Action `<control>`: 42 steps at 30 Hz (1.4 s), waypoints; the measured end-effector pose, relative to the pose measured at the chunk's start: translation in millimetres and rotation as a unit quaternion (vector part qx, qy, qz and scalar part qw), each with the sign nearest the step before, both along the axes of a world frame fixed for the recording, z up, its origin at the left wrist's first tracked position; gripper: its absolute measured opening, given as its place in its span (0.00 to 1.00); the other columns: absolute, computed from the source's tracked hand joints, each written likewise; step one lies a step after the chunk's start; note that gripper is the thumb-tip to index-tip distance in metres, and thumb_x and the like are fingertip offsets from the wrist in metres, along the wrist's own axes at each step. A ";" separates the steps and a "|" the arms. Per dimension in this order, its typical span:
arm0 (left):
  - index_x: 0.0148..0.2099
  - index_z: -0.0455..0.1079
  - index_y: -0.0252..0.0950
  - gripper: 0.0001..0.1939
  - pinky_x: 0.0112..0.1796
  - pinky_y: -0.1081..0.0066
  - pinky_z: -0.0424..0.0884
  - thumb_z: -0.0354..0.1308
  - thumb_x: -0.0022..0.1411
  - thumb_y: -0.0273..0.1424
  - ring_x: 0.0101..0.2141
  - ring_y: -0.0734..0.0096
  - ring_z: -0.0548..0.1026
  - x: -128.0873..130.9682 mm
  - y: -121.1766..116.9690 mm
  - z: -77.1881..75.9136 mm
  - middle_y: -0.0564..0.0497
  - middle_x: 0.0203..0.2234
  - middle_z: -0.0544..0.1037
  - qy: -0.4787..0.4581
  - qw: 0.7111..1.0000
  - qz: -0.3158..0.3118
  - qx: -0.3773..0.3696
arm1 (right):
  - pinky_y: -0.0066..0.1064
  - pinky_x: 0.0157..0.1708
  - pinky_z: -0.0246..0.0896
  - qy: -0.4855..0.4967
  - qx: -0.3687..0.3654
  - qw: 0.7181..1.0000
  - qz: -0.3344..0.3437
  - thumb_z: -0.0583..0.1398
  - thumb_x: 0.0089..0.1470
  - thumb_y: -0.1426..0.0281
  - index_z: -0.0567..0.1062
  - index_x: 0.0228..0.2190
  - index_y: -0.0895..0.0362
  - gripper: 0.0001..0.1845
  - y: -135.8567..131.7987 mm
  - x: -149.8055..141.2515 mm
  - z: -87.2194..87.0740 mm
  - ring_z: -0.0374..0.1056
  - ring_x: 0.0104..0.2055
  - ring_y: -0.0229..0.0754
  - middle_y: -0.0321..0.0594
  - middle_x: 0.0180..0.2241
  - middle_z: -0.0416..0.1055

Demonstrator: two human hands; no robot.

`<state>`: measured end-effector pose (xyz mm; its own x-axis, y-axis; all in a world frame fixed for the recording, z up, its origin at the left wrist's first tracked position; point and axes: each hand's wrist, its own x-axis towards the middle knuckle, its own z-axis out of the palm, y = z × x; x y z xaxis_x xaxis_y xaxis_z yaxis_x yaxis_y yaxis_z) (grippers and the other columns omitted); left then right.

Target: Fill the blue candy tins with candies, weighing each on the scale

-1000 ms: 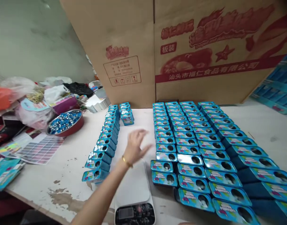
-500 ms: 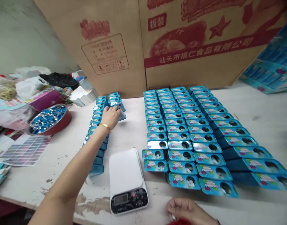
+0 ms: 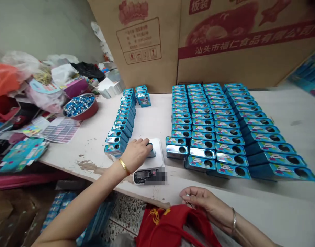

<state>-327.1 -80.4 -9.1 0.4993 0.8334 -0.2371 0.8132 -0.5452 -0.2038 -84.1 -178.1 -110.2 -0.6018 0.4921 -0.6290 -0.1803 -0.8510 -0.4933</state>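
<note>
My left hand point(image 3: 135, 152), with a gold bangle at the wrist, is closed on a small blue tin box point(image 3: 152, 152) above the white plate of a digital kitchen scale point(image 3: 158, 160). The fingers cover most of the box, and I cannot tell whether it touches the plate. My right hand point(image 3: 207, 204) hovers over the table's front edge, fingers curled and pressed together; a small pale, shiny bit shows between them, too little to name. Left of the scale runs a row of blue tin boxes point(image 3: 123, 125), several with small silvery-white pieces on top.
Several columns of blue tin boxes with round openings point(image 3: 203, 144) stand at the right. A red bowl point(image 3: 91, 111) of blue-and-silver wrapped pieces sits at the left near plastic bags point(image 3: 46, 97). Large cardboard cartons point(image 3: 152, 75) wall off the back. Red cloth point(image 3: 159, 228) hangs below the edge.
My left hand has come from the short back row to the scale, bringing a blue tin box. My right hand stays near the table's front edge. The camera view has shifted.
</note>
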 end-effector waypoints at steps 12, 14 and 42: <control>0.38 0.67 0.36 0.10 0.37 0.71 0.69 0.51 0.63 0.37 0.33 0.73 0.72 -78.9 -86.1 -45.1 0.51 0.32 0.74 -0.418 0.848 0.269 0.183 | 0.21 0.20 0.50 -0.063 0.005 0.997 0.048 0.69 0.40 0.62 0.73 0.32 0.60 0.19 -1.2 -1.2 25.2 0.59 0.19 0.27 0.33 0.22 0.70; 0.36 0.68 0.36 0.10 0.36 0.72 0.69 0.52 0.63 0.37 0.32 0.73 0.72 -88.4 -104.0 -71.9 0.51 0.30 0.74 -0.427 0.830 0.316 0.167 | 0.21 0.18 0.46 -0.081 0.057 0.992 0.082 0.68 0.41 0.60 0.73 0.31 0.61 0.19 8.3 -6.1 34.7 0.57 0.18 0.27 0.33 0.20 0.68; 0.36 0.67 0.37 0.09 0.33 0.72 0.69 0.52 0.62 0.37 0.31 0.72 0.72 -97.7 -130.5 -156.6 0.51 0.31 0.74 -0.486 0.749 0.421 0.158 | 0.29 0.36 0.58 -0.403 0.667 0.536 0.325 0.59 0.51 0.76 0.76 0.39 0.59 0.11 137.9 -125.1 96.7 0.63 0.33 0.37 0.42 0.36 0.68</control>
